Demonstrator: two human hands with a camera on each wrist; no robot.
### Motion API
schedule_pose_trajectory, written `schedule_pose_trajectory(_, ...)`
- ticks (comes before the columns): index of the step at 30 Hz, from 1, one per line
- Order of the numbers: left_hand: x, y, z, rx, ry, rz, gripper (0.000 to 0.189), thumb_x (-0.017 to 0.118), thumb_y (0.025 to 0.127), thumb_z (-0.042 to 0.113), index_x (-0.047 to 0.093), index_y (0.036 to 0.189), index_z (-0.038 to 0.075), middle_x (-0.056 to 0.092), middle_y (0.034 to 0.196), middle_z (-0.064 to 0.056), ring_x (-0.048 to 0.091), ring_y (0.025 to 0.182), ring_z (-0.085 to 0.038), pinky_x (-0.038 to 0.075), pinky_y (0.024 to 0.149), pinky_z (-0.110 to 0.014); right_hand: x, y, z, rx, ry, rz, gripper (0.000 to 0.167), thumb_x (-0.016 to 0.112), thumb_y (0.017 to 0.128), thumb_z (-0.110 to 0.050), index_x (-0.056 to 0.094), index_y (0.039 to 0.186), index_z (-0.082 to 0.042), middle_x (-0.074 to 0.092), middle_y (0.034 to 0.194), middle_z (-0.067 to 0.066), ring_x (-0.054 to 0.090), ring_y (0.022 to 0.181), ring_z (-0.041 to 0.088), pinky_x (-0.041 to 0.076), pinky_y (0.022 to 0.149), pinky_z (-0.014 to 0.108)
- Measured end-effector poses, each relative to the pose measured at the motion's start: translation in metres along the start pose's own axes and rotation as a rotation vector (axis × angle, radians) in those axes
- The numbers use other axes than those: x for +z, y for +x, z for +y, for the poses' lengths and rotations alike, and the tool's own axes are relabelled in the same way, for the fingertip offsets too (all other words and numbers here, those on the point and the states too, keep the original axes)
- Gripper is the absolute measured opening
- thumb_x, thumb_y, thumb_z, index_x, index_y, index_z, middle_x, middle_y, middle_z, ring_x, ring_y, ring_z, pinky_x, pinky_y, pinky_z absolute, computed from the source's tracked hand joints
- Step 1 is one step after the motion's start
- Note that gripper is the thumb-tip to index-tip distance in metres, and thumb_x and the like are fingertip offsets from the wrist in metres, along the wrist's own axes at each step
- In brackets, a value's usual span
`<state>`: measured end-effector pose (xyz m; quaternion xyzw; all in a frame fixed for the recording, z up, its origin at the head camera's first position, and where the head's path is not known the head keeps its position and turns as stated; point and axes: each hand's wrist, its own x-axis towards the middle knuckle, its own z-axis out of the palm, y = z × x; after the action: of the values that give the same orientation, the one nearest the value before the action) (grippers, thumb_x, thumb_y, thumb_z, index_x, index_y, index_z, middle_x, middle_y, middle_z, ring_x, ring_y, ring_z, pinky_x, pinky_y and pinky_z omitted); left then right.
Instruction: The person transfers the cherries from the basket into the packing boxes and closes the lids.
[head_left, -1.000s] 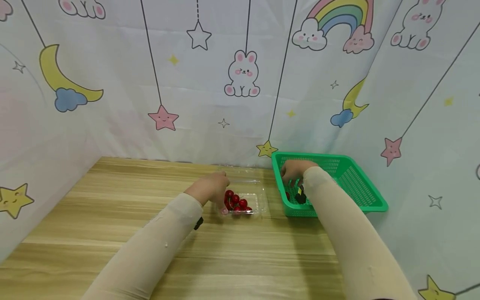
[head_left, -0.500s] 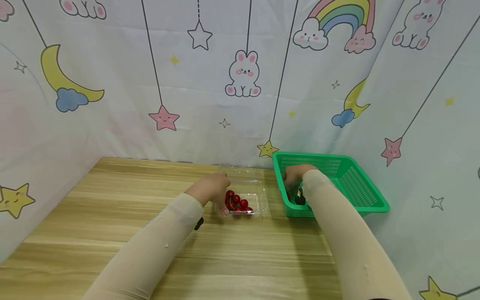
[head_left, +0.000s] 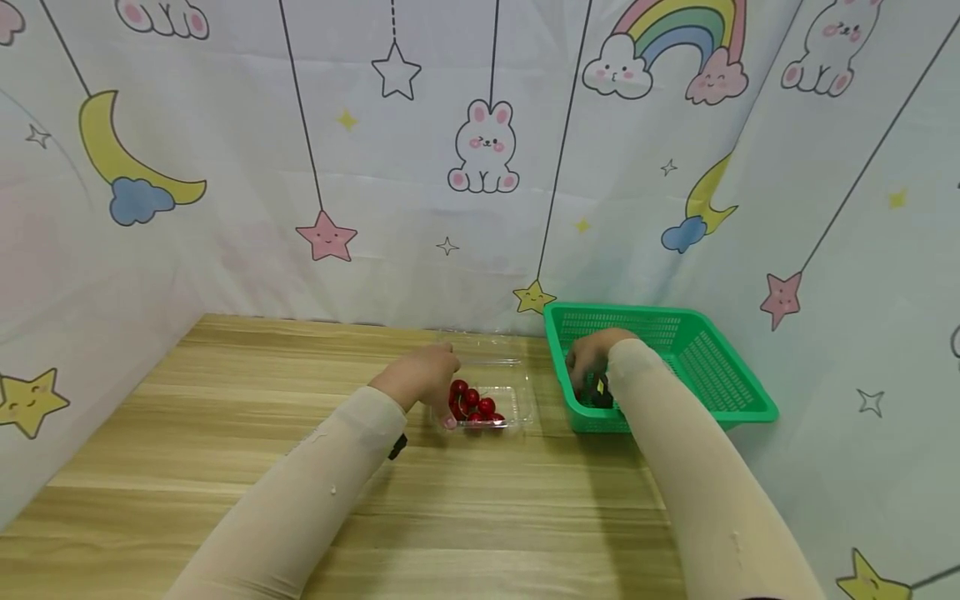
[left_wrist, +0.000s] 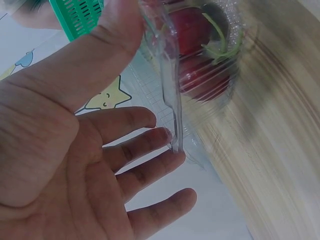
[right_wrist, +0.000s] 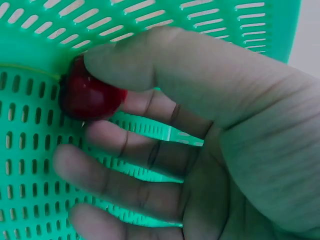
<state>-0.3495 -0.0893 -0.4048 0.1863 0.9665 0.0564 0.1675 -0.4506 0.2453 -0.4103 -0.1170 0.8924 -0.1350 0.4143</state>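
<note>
Inside the green basket [head_left: 720,375], my right hand [head_left: 592,354] pinches a cherry [right_wrist: 90,97] between thumb and index finger. The other fingers [right_wrist: 80,167] of that hand are loosely bent beside the basket's slotted wall. To the left stands a clear plastic clamshell box [head_left: 522,408], lid raised at the back, with several red cherries [head_left: 472,398] gathered in its left part. My left hand [head_left: 423,379] rests against the box's left side, thumb near the front corner, and its fingertips [left_wrist: 175,157] touch the clear rim. Green stems show on the cherries in the left wrist view.
The wood-patterned table [head_left: 450,517] runs back to a white curtain [head_left: 420,167] printed with rabbits and stars. The basket stands at the table's right side, close to the curtain. A small black device [head_left: 600,392] sits under the right wrist.
My right hand has dipped slightly lower toward the basket's left side, its fingers now around a cherry. The left hand and the box have stayed put.
</note>
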Motion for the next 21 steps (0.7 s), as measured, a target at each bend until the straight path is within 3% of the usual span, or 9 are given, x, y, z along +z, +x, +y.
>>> schedule_pose_trajectory(4, 0.0, 0.0, 0.0, 0.005, 0.006, 0.005, 0.101, 0.107, 0.078, 0.044, 0.064, 0.16, 0.005, 0.052, 0.171, -0.019, 0.058, 0.153, -0.042, 0.054, 0.126, -0.056, 0.0, 0.001, 0.0, 0.001, -0.032, -0.011, 0.021, 0.079, 0.101, -0.022, 0.079, 0.118, -0.009, 0.075, 0.128, 0.01, 0.082, 0.112, 0.024, 0.069, 0.094, 0.045)
schedule_pose_trajectory(9, 0.0, 0.0, 0.0, 0.014, 0.017, 0.011, 0.102, 0.107, 0.077, 0.045, 0.064, 0.161, 0.005, 0.053, 0.171, -0.019, 0.058, 0.153, -0.043, 0.054, 0.126, -0.056, -0.003, -0.009, -0.005, 0.005, -0.108, 0.019, 0.021, 0.076, 0.103, -0.026, 0.083, 0.119, -0.015, 0.08, 0.128, 0.006, 0.082, 0.114, 0.023, 0.067, 0.102, 0.049)
schedule_pose_trajectory(14, -0.001, 0.0, 0.0, 0.018, 0.016, 0.011, 0.101, 0.107, 0.077, 0.045, 0.064, 0.16, 0.005, 0.054, 0.169, -0.019, 0.06, 0.151, -0.042, 0.055, 0.125, -0.056, -0.008, -0.023, -0.009, 0.003, -0.077, 0.105, 0.01, 0.075, 0.103, -0.021, 0.083, 0.099, -0.018, 0.079, 0.105, -0.003, 0.08, 0.101, 0.016, 0.067, 0.093, 0.04)
schedule_pose_trajectory(16, -0.001, -0.001, 0.0, 0.018, 0.015, 0.009, 0.101, 0.107, 0.078, 0.045, 0.064, 0.161, 0.005, 0.054, 0.17, -0.019, 0.059, 0.152, -0.042, 0.055, 0.125, -0.056, -0.011, -0.028, -0.01, -0.007, -0.057, 0.152, 0.015, 0.074, 0.103, -0.017, 0.078, 0.089, -0.016, 0.073, 0.092, -0.005, 0.076, 0.092, 0.014, 0.065, 0.088, 0.036)
schedule_pose_trajectory(18, 0.0, -0.001, 0.0, 0.016, 0.013, 0.007, 0.102, 0.107, 0.078, 0.045, 0.063, 0.161, 0.006, 0.052, 0.172, -0.02, 0.058, 0.153, -0.043, 0.055, 0.126, -0.057, -0.015, -0.034, -0.012, -0.033, -0.053, 0.198, 0.016, 0.073, 0.104, -0.015, 0.078, 0.089, -0.012, 0.074, 0.089, 0.0, 0.076, 0.09, 0.018, 0.066, 0.088, 0.038)
schedule_pose_trajectory(21, 0.0, -0.001, 0.0, 0.013, 0.011, 0.005, 0.104, 0.107, 0.078, 0.045, 0.062, 0.163, 0.006, 0.049, 0.175, -0.02, 0.056, 0.156, -0.044, 0.053, 0.127, -0.058, -0.023, -0.042, -0.015, -0.067, -0.06, 0.265, 0.012, 0.072, 0.105, -0.015, 0.081, 0.103, -0.008, 0.081, 0.1, 0.008, 0.079, 0.092, 0.022, 0.069, 0.096, 0.046)
